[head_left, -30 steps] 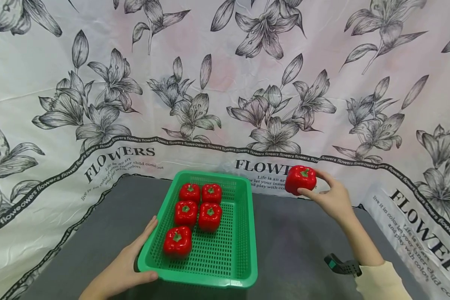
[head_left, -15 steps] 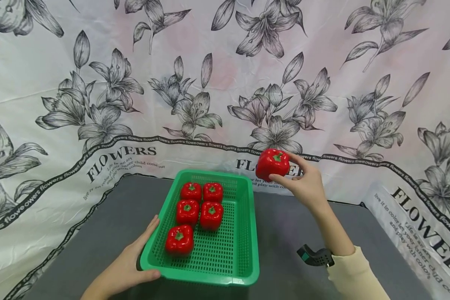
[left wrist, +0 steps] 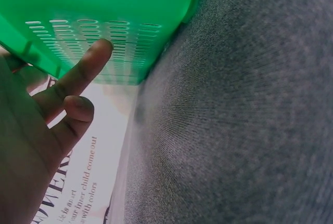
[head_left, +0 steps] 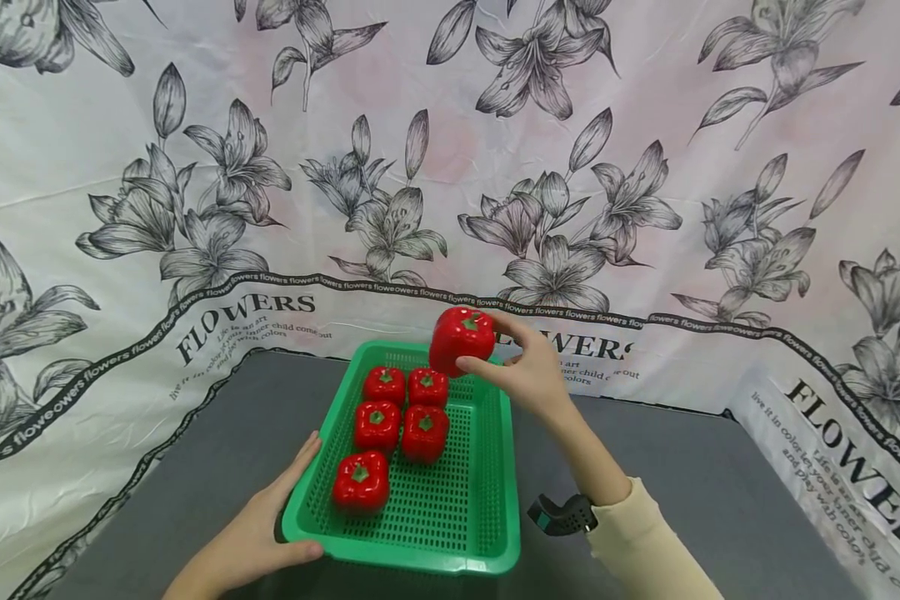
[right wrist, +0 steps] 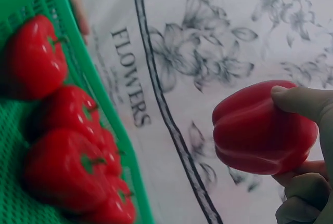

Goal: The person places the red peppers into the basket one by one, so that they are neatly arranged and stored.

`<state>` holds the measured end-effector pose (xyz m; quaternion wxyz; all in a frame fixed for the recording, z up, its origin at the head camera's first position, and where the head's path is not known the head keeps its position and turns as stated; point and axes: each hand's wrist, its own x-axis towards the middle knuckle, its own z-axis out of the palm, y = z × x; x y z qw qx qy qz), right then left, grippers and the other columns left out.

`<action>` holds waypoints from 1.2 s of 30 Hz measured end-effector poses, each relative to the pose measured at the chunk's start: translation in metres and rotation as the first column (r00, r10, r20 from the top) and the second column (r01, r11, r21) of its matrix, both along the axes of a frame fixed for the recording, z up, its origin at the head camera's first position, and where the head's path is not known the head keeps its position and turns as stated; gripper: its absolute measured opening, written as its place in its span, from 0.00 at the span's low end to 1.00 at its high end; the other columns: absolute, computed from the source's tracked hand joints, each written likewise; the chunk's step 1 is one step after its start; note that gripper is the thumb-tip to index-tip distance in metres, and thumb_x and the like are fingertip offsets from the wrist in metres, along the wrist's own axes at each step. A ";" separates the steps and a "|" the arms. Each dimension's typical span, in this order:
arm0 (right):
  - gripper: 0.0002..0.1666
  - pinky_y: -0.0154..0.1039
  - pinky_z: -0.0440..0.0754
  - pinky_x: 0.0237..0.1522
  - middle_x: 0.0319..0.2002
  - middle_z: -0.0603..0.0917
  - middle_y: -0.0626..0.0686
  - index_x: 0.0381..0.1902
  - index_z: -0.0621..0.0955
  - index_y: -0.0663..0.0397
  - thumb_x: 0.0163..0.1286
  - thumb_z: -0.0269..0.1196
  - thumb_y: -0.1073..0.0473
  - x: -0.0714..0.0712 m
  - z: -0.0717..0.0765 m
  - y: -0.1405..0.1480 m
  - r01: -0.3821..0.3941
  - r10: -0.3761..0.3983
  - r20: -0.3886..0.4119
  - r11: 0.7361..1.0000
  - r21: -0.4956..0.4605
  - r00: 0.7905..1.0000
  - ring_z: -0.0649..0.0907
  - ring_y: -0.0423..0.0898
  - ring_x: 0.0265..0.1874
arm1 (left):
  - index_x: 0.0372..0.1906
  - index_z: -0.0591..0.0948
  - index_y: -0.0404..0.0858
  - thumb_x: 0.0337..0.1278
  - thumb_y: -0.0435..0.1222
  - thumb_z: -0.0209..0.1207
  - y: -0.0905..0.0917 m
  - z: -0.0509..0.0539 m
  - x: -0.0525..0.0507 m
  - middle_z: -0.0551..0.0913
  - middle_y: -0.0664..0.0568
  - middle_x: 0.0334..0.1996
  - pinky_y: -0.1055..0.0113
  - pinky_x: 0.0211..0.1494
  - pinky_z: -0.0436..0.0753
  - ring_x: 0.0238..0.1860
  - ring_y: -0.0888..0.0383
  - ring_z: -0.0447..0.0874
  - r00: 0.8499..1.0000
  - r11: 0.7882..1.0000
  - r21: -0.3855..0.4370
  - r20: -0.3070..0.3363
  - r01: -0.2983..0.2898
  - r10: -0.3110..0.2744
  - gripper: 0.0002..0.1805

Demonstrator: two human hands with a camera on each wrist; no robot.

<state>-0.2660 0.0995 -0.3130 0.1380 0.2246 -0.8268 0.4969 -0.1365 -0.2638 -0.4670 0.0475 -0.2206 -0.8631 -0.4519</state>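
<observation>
My right hand (head_left: 531, 377) pinches a red bell pepper (head_left: 459, 340) with a green stem between thumb and fingers, in the air over the far right part of a green plastic basket (head_left: 504, 475). Inside the basket, several more red bell peppers (head_left: 360, 482) stand stem up, mostly along its left side. At the basket's near left corner rests my left hand (head_left: 247, 529), the thumb by the front rim. In the left wrist view its fairly straight fingers (left wrist: 78, 76) lie by the slotted basket wall (left wrist: 130, 5).
The basket stands on a dark grey table (head_left: 690, 492). A white cloth (head_left: 420, 67) printed with flowers and lettering hangs behind and at both sides. A dark band (head_left: 562, 515) with a small device circles the right wrist.
My right hand has carried the bell pepper leftward, from right of the basket to above it. The left hand stays at the basket's corner, and the peppers inside keep their places.
</observation>
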 end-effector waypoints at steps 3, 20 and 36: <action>0.43 0.38 0.83 0.29 0.66 0.84 0.56 0.73 0.79 0.50 0.61 0.80 0.51 0.002 -0.007 -0.015 -0.039 0.039 0.021 0.999 0.005 0.999 0.87 0.43 0.38 | 0.89 0.47 0.54 0.61 0.44 0.72 0.001 0.000 0.001 0.46 0.50 0.88 0.63 0.68 0.75 0.78 0.80 0.45 1.000 1.000 0.000 -0.002 0.004 -0.004 0.59; 0.41 0.59 0.83 0.58 0.61 0.86 0.56 0.66 0.81 0.55 0.55 0.80 0.51 0.019 -0.025 -0.049 -0.137 0.066 0.305 0.966 0.218 0.950 0.81 0.57 0.63 | 0.89 0.47 0.52 0.62 0.48 0.72 0.000 0.000 0.001 0.48 0.53 0.87 0.67 0.69 0.74 0.79 0.79 0.48 0.998 1.000 -0.017 -0.061 0.008 -0.009 0.59; 0.42 0.48 0.85 0.46 0.50 0.87 0.53 0.59 0.84 0.61 0.48 0.85 0.50 0.030 -0.039 -0.045 -0.261 0.107 0.370 0.880 0.396 0.923 0.83 0.49 0.48 | 0.88 0.46 0.57 0.62 0.45 0.70 -0.002 -0.001 -0.002 0.45 0.57 0.88 0.63 0.68 0.75 0.79 0.78 0.46 1.000 1.000 -0.007 0.017 0.003 -0.003 0.58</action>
